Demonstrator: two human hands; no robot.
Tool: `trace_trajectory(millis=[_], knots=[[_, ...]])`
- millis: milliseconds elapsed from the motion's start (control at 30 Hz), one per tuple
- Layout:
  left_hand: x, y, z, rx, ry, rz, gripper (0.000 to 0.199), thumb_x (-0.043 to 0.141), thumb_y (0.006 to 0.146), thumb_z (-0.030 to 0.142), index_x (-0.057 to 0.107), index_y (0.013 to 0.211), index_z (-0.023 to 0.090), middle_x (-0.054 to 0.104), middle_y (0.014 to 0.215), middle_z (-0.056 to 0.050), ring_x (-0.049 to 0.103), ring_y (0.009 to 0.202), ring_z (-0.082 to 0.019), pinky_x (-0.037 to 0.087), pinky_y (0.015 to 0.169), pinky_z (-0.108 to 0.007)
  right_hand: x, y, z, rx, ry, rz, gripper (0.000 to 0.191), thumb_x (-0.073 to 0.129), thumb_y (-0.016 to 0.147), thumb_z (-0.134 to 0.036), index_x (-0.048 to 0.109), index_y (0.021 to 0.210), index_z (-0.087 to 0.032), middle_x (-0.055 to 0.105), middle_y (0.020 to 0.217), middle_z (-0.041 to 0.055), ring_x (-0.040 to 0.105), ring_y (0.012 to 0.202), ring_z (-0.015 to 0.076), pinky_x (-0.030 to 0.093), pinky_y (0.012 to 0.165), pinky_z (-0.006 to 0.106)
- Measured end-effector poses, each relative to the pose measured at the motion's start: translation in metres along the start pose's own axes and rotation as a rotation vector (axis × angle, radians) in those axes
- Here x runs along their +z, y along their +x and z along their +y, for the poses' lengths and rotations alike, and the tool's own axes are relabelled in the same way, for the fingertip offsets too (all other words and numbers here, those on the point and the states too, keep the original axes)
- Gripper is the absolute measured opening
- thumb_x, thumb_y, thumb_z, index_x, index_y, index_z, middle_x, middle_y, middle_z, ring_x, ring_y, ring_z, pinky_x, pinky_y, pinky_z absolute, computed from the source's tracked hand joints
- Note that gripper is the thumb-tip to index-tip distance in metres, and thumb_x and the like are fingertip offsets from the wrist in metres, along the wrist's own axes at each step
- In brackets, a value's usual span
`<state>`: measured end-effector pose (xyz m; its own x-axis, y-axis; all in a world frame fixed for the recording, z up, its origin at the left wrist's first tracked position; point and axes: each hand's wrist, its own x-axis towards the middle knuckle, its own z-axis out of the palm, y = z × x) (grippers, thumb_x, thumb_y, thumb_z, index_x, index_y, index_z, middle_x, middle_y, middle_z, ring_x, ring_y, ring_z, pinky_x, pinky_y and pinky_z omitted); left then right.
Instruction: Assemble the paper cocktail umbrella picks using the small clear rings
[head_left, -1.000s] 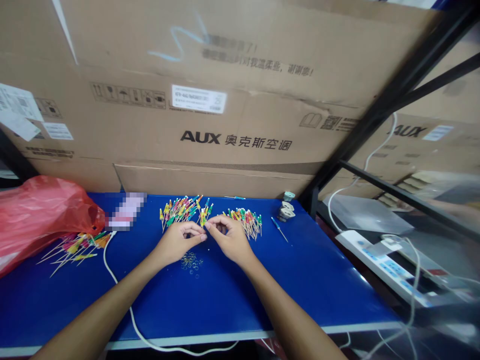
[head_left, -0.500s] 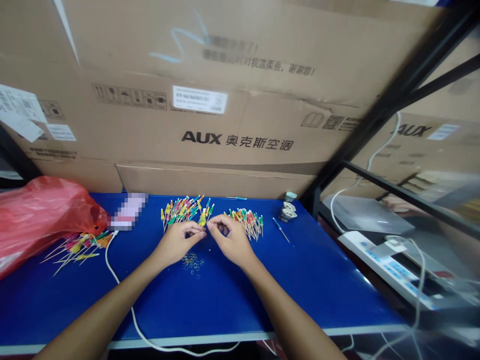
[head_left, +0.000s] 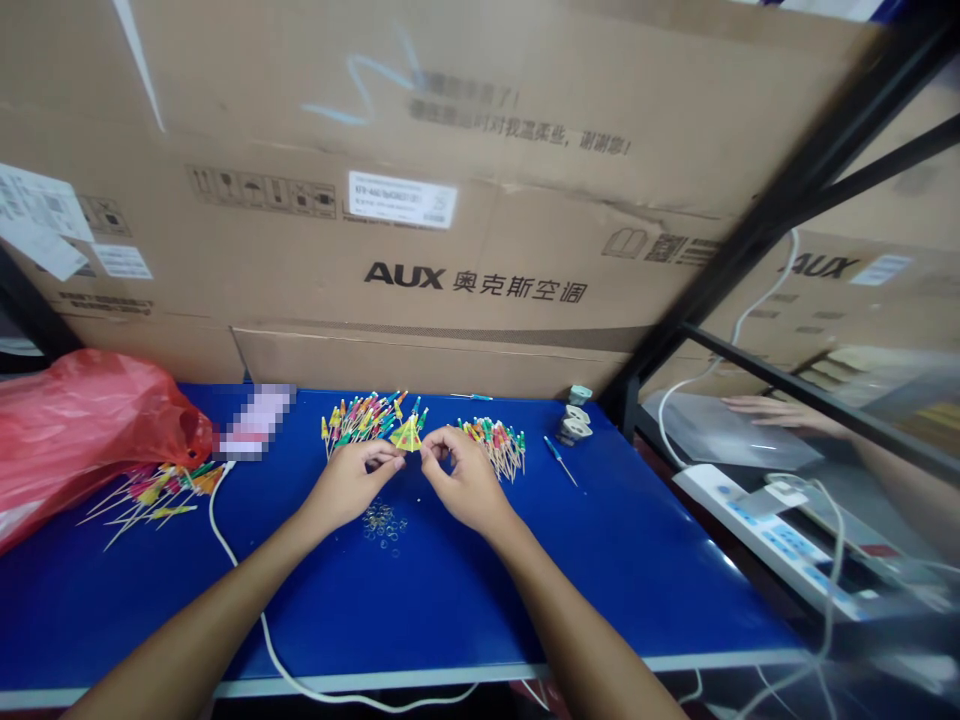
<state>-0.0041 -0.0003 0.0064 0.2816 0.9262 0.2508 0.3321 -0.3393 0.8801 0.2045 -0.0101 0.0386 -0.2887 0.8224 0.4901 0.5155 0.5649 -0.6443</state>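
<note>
Between my two hands is a small yellow paper cocktail umbrella [head_left: 407, 434], its canopy partly spread and pointing up. My left hand [head_left: 361, 478] pinches at its lower left side, fingers closed. On the other side, the fingertips of my right hand [head_left: 463, 474] are closed on the canopy's right edge. The stick is hidden by my fingers. Just beyond my left hand lies a pile of folded cocktail umbrellas [head_left: 361, 415], and another bunch [head_left: 504, 445] lies beside my right hand. Below the hands, tiny clear rings [head_left: 382, 522] are scattered on the blue table [head_left: 420, 610].
A red plastic bag [head_left: 97, 430] and loose umbrellas [head_left: 154, 490] lie at the left. A white cable [head_left: 270, 650] crosses the table. One blue umbrella [head_left: 559, 458] lies right of the bunch, near small pale containers [head_left: 576, 420]. At far right, another person's hand [head_left: 772, 412] rests near a power strip [head_left: 772, 535].
The yellow umbrella's canopy, folded narrow before, is now spread wider between my hands. Another person's hand has come into view at the far right.
</note>
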Motion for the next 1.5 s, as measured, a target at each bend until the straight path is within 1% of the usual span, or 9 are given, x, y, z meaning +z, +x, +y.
trace_trajectory(millis=[233,400,567,767,1000,1133,1233,1300,1500], knots=[[0.0,0.0,-0.003,0.009,-0.002,0.009,0.02,0.066,0.09,0.033,0.076,0.104,0.022,0.08,0.098,-0.005,0.075,0.09,-0.024,0.057,0.08,-0.035,0.0,0.0,0.001,0.018,0.01,-0.007,0.012,0.055,0.095,-0.026,0.066,0.091,-0.023,0.068,0.086,0.0041,0.06,0.079,0.0194,0.045,0.07,0.031],[0.002,-0.001,0.003,0.027,-0.059,-0.076,0.022,0.062,0.093,0.032,0.075,0.108,0.021,0.08,0.103,-0.007,0.074,0.098,-0.025,0.057,0.086,-0.036,0.003,0.0,0.0,0.015,-0.016,0.023,0.013,0.058,0.095,-0.028,0.068,0.101,-0.023,0.07,0.089,0.005,0.061,0.082,0.0205,0.045,0.072,0.032],[0.002,-0.002,0.007,0.031,-0.057,-0.088,0.021,0.063,0.093,0.032,0.076,0.106,0.022,0.08,0.103,-0.006,0.074,0.1,-0.025,0.057,0.087,-0.037,0.003,0.001,-0.001,-0.02,-0.037,-0.016,0.013,0.056,0.094,-0.023,0.066,0.086,-0.022,0.068,0.083,0.0042,0.059,0.078,0.0197,0.043,0.071,0.032],[0.0,0.001,-0.003,0.004,-0.064,-0.021,0.021,0.063,0.092,0.03,0.075,0.107,0.022,0.079,0.105,-0.007,0.074,0.098,-0.024,0.057,0.089,-0.039,-0.002,0.001,0.004,-0.021,-0.044,0.021,0.01,0.057,0.088,-0.017,0.062,0.081,-0.022,0.065,0.081,0.0034,0.059,0.078,0.0197,0.044,0.071,0.031],[-0.001,0.001,0.002,-0.066,-0.183,-0.02,0.025,0.064,0.091,0.034,0.075,0.107,0.019,0.08,0.099,-0.009,0.074,0.084,-0.022,0.057,0.07,-0.031,0.003,0.0,0.001,0.015,0.01,0.097,0.015,0.058,0.095,-0.028,0.069,0.087,-0.023,0.067,0.08,0.0044,0.06,0.079,0.0209,0.046,0.073,0.034],[-0.003,0.002,0.009,-0.128,-0.34,0.016,0.033,0.066,0.089,0.04,0.075,0.109,0.016,0.08,0.098,-0.011,0.064,0.061,-0.015,0.049,0.054,-0.026,0.022,-0.006,-0.005,0.008,0.131,0.134,0.022,0.058,0.097,-0.031,0.074,0.111,-0.026,0.07,0.093,0.0068,0.061,0.087,0.0227,0.048,0.077,0.037],[-0.006,0.002,0.015,-0.125,-0.366,0.017,0.037,0.069,0.087,0.045,0.076,0.109,0.016,0.079,0.097,-0.01,0.057,0.054,-0.012,0.045,0.05,-0.025,0.034,-0.008,-0.008,0.04,0.231,0.139,0.03,0.06,0.096,-0.035,0.07,0.124,-0.03,0.069,0.103,0.0079,0.062,0.095,0.0234,0.05,0.076,0.037],[-0.005,0.002,0.018,-0.108,-0.356,-0.011,0.038,0.068,0.087,0.047,0.076,0.108,0.017,0.079,0.094,-0.009,0.055,0.054,-0.012,0.044,0.049,-0.024,0.038,-0.008,-0.007,0.074,0.335,0.158,0.029,0.061,0.096,-0.038,0.072,0.121,-0.029,0.067,0.102,0.0074,0.061,0.094,0.0224,0.052,0.076,0.036],[0.002,-0.004,0.024,-0.03,-0.336,-0.057,0.034,0.065,0.09,0.044,0.076,0.107,0.016,0.078,0.092,-0.009,0.061,0.059,-0.014,0.045,0.049,-0.024,0.038,-0.006,-0.004,0.18,0.581,0.156,0.029,0.063,0.092,-0.047,0.075,0.081,-0.023,0.06,0.084,0.005,0.058,0.082,0.0199,0.053,0.069,0.032]])
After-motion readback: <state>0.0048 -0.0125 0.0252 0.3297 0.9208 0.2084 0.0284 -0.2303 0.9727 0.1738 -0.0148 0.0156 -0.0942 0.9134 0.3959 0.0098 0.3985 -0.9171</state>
